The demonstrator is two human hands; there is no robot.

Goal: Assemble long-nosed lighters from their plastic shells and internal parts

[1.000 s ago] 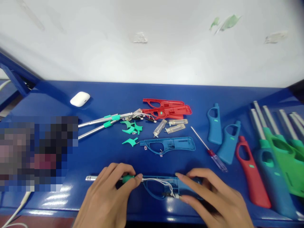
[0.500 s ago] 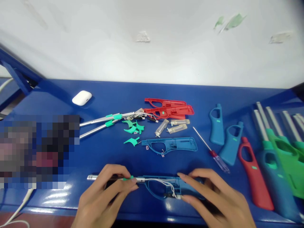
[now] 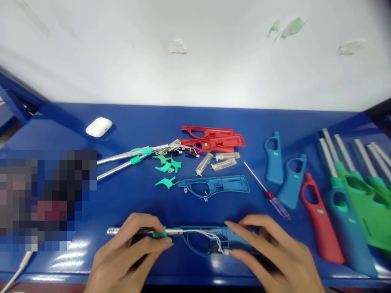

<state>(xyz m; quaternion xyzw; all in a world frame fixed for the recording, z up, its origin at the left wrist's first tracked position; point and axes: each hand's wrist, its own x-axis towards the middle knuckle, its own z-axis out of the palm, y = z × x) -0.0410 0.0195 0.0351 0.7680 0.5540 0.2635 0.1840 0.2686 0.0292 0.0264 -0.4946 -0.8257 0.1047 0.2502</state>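
Note:
My left hand pinches the green collar of a metal lighter tube, which lies in line with the front of a blue half-shell. White wires run from the tube across the shell to a small black part with a pale end. My right hand grips the rear of the blue half-shell, its thumb tip by the pale end and a fingertip at the upper edge. Above them lies another blue half-shell with small metal clips beside it.
Green triggers, clear fuel tanks, red half-shells and two metal tubes lie further back. On the right are a screwdriver, blue and red shells and several assembled lighters. A white case sits back left.
The whole scene has shifted slightly left in the view. The fingers of my left hand have shifted a little on the green collar, which shows more. My right hand keeps its hold.

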